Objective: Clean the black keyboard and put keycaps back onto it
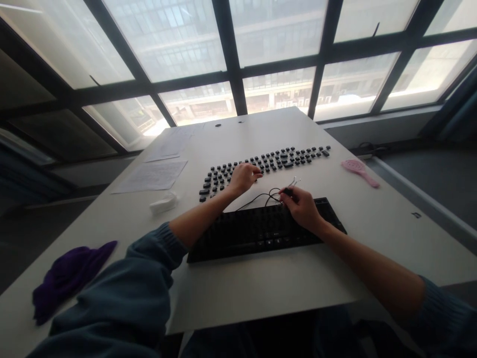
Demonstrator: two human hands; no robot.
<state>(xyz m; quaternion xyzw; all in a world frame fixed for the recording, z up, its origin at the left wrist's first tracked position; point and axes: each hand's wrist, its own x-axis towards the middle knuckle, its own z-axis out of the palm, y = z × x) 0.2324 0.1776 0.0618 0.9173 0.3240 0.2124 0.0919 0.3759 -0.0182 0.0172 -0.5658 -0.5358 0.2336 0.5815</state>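
A black keyboard (257, 233) lies in front of me, its cable (253, 200) looping on the table behind it. Several loose black keycaps (285, 158) stand in rows beyond. My left hand (244, 179) reaches over to the rows, thumb and fingers pinched on a dark keycap (260, 172); whether it is lifted I cannot tell. Above the keyboard's far edge, my right hand (301, 206) is closed around a small dark-handled keycap puller (287, 191), whose thin pale wire prongs point away from me.
Paper sheets (151, 176) and a crumpled white item (164, 203) lie left of the keycaps. A purple cloth (70, 278) rests at the near left. On the right are a pink hairbrush (359, 171) and a small dark clip-like piece (416, 215). Windows stand behind the white table (261, 288).
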